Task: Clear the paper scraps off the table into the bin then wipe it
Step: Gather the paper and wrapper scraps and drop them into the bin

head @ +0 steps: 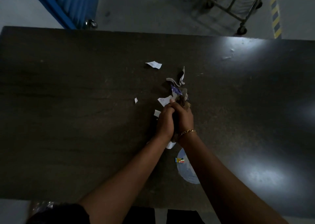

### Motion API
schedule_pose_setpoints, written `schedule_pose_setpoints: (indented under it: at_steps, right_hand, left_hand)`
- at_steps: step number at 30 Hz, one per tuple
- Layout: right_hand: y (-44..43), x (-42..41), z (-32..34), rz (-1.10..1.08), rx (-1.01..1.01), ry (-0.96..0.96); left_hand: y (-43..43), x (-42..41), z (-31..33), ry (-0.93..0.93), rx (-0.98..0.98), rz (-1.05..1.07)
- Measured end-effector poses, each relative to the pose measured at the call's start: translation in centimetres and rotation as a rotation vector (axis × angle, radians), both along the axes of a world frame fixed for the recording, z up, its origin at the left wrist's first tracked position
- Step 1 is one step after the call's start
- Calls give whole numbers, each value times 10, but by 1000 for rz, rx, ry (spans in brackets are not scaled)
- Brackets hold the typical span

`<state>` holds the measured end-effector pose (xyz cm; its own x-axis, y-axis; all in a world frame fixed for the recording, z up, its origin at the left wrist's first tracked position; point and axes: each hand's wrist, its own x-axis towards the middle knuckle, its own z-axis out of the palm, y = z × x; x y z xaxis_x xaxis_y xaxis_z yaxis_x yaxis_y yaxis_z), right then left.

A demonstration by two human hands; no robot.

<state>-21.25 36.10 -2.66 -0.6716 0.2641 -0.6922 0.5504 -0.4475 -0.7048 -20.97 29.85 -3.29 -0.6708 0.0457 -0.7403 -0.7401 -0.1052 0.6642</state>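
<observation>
Together, my left hand [165,121] and right hand [185,118] grip a bundle of paper scraps [177,92] mid-way across the table [68,104]; loose pieces [154,64] lie nearby.

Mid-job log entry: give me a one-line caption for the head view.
Left hand and right hand clasp a bundle of paper scraps over the dark table; loose scraps lie around.

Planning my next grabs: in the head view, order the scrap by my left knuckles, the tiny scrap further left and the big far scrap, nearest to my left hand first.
1. Knuckle scrap, right beside the left hand.
2. Tiny scrap, out to the left.
3. Big scrap, far up the table.
</observation>
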Motion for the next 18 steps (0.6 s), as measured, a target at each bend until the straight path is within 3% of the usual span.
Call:
schedule_pose_setpoints:
  at_steps: [4, 10, 15, 18]
  right_hand:
    - [3, 1, -2, 73, -1, -14]
    - [10, 8, -3, 130, 19, -41]
    - [14, 16, -6, 97, 72, -94]
    - [21, 21, -2, 63, 29, -92]
  left_hand:
    - [-3, 1, 7, -49, 171, 183]
    - [-12, 3, 8, -44, 172, 145]
    - [-17, 7, 5, 52, 81, 39]
    - [-22, 2, 4, 159, -84, 20]
